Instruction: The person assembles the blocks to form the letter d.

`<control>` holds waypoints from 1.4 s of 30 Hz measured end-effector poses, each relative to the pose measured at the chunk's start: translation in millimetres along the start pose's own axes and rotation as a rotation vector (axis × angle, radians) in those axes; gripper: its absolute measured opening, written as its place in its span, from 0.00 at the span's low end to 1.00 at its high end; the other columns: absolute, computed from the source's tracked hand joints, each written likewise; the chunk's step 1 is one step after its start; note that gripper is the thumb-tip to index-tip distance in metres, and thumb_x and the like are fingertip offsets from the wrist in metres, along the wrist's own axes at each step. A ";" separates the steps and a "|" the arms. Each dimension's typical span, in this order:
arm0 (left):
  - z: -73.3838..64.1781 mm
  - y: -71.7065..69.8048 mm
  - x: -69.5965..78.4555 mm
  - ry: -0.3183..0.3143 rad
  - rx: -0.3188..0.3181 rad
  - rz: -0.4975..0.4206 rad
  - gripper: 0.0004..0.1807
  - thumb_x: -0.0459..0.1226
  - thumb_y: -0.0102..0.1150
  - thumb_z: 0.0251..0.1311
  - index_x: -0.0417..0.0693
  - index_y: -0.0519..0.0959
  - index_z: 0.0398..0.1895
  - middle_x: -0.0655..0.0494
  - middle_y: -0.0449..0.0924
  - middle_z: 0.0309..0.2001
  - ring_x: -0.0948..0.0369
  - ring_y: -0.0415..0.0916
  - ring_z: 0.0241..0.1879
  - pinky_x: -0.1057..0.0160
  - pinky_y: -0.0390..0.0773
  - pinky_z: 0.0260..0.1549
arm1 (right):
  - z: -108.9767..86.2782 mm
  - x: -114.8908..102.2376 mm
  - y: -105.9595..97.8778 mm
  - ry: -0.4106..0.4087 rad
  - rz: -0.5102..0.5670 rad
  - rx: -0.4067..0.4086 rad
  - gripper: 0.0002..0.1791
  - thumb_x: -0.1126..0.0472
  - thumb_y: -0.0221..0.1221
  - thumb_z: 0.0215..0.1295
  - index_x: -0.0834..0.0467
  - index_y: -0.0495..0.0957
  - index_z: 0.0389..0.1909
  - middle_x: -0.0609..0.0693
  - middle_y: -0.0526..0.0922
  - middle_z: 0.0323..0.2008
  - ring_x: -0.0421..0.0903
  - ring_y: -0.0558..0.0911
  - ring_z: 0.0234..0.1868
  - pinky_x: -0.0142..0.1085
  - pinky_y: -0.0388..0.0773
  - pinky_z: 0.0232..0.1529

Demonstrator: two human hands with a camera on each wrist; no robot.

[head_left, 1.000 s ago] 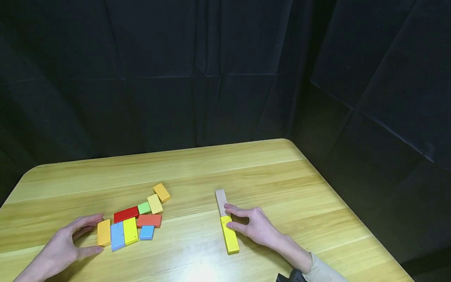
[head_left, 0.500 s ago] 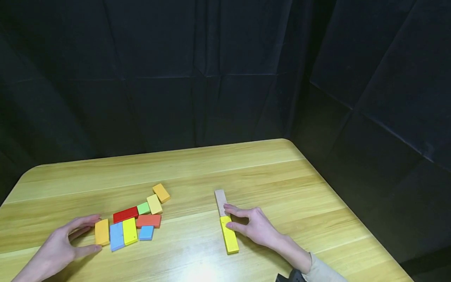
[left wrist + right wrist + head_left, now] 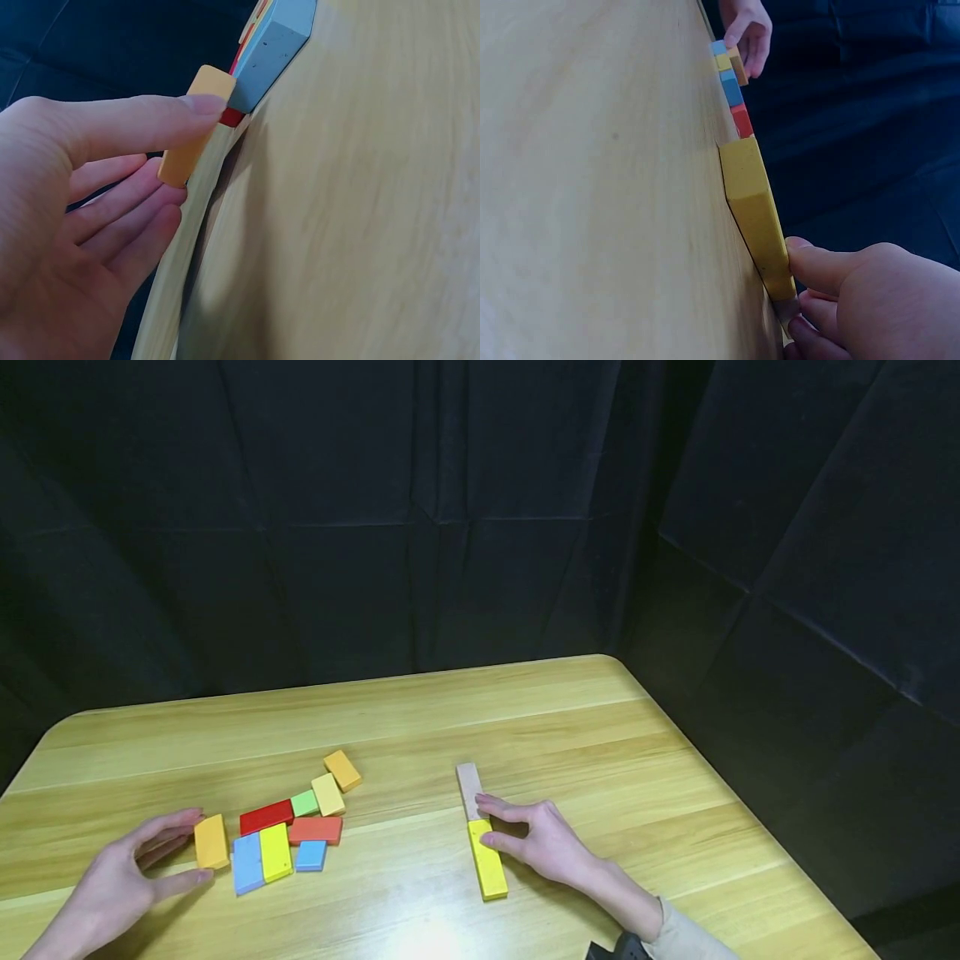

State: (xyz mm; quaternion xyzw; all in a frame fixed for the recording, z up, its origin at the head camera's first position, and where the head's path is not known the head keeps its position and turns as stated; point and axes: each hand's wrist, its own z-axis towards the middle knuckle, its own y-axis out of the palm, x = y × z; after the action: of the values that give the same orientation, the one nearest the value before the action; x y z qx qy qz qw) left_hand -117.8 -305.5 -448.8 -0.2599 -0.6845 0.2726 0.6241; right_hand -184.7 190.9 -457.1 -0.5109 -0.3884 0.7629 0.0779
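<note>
My left hand (image 3: pixel 123 877) pinches an orange wooden block (image 3: pixel 212 842) between thumb and fingers. In the left wrist view the orange block (image 3: pixel 196 127) is raised off the table and tilted, with the thumb across its near end. Just right of it lie a light blue block (image 3: pixel 248 863) and a yellow block (image 3: pixel 275 851), side by side. My right hand (image 3: pixel 543 839) rests by a row of two blocks. Its thumb touches the long yellow block (image 3: pixel 757 225), and its fingertips are at the pale whitish block (image 3: pixel 469 789) that meets the yellow one end to end.
Beside the blue and yellow pair lie a dark red block (image 3: pixel 266 817), a green block (image 3: pixel 304 803), a cream block (image 3: pixel 328 794), another orange block (image 3: pixel 342 770), a light red block (image 3: pixel 315 830) and a small blue block (image 3: pixel 311 857). The wooden table (image 3: pixel 637 760) ends at dark curtains (image 3: pixel 337 593).
The left hand has drawn the orange block leftward, away from the light blue block, and lifted and tilted it. The right hand and its two blocks have stayed put.
</note>
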 end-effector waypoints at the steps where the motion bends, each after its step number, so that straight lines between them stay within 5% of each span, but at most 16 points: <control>1: 0.3 0.1 -0.1 -0.001 0.009 0.000 0.53 0.48 0.80 0.43 0.36 0.64 0.71 0.33 0.70 0.65 0.43 0.75 0.58 0.87 0.71 0.39 | 0.0 0.0 0.0 0.001 0.000 0.000 0.25 0.49 0.67 0.64 0.55 0.81 0.60 0.42 0.77 0.64 0.42 0.74 0.66 0.49 0.69 0.68; 6: 1.4 2.1 1.3 0.005 0.031 -0.002 0.52 0.49 0.80 0.43 0.36 0.65 0.70 0.33 0.71 0.65 0.46 0.77 0.56 0.87 0.71 0.38 | 0.3 0.0 0.0 0.009 -0.004 -0.004 0.25 0.48 0.66 0.64 0.54 0.81 0.60 0.40 0.76 0.64 0.41 0.74 0.66 0.50 0.68 0.68; 9: 1.0 4.1 2.9 0.031 0.044 -0.019 0.50 0.48 0.80 0.43 0.37 0.67 0.69 0.34 0.73 0.63 0.66 0.80 0.50 0.87 0.72 0.39 | 0.6 -0.3 0.0 0.009 -0.004 -0.005 0.25 0.49 0.66 0.64 0.54 0.81 0.60 0.40 0.77 0.64 0.41 0.74 0.66 0.49 0.68 0.69; 13: -0.2 6.9 7.6 0.057 0.055 -0.042 0.49 0.50 0.80 0.43 0.39 0.69 0.68 0.37 0.75 0.63 0.87 0.70 0.44 0.87 0.72 0.40 | 1.2 -1.1 0.1 0.003 -0.001 -0.008 0.24 0.50 0.67 0.64 0.55 0.81 0.59 0.42 0.77 0.64 0.41 0.74 0.66 0.49 0.68 0.68; 16: -0.2 9.0 14.6 0.055 0.054 -0.029 0.49 0.52 0.80 0.43 0.41 0.70 0.68 0.38 0.74 0.63 0.70 0.77 0.51 0.87 0.71 0.40 | 1.6 -1.7 0.4 0.001 -0.003 -0.010 0.24 0.51 0.67 0.64 0.55 0.81 0.59 0.43 0.77 0.65 0.41 0.74 0.66 0.49 0.68 0.68; 20: 0.5 12.0 27.5 0.076 0.053 -0.018 0.48 0.52 0.79 0.44 0.43 0.70 0.68 0.39 0.74 0.64 0.45 0.74 0.58 0.86 0.71 0.40 | 1.7 -1.9 0.8 0.008 -0.007 -0.013 0.24 0.51 0.67 0.64 0.55 0.81 0.59 0.43 0.77 0.65 0.41 0.74 0.66 0.49 0.68 0.69; 31: 6.3 24.8 66.8 0.204 0.027 -0.106 0.41 0.46 0.79 0.47 0.46 0.73 0.65 0.45 0.78 0.61 0.48 0.78 0.57 0.84 0.72 0.47 | -0.1 -2.2 -0.2 0.027 0.006 -0.013 0.25 0.50 0.67 0.64 0.55 0.81 0.59 0.41 0.77 0.65 0.41 0.73 0.67 0.50 0.66 0.70; 42: 13.0 43.9 82.5 0.245 0.004 -0.140 0.39 0.44 0.79 0.47 0.48 0.75 0.64 0.47 0.80 0.60 0.49 0.80 0.56 0.76 0.78 0.49 | -0.2 -2.5 -0.5 0.021 0.001 -0.016 0.24 0.49 0.66 0.64 0.54 0.81 0.59 0.41 0.76 0.65 0.41 0.73 0.67 0.50 0.66 0.70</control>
State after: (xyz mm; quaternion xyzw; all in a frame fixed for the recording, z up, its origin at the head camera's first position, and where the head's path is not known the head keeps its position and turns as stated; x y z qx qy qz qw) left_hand -137.1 -217.2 -421.6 -0.2418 -0.6191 0.1958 0.7211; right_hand -183.5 190.1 -455.0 -0.5197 -0.3935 0.7543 0.0777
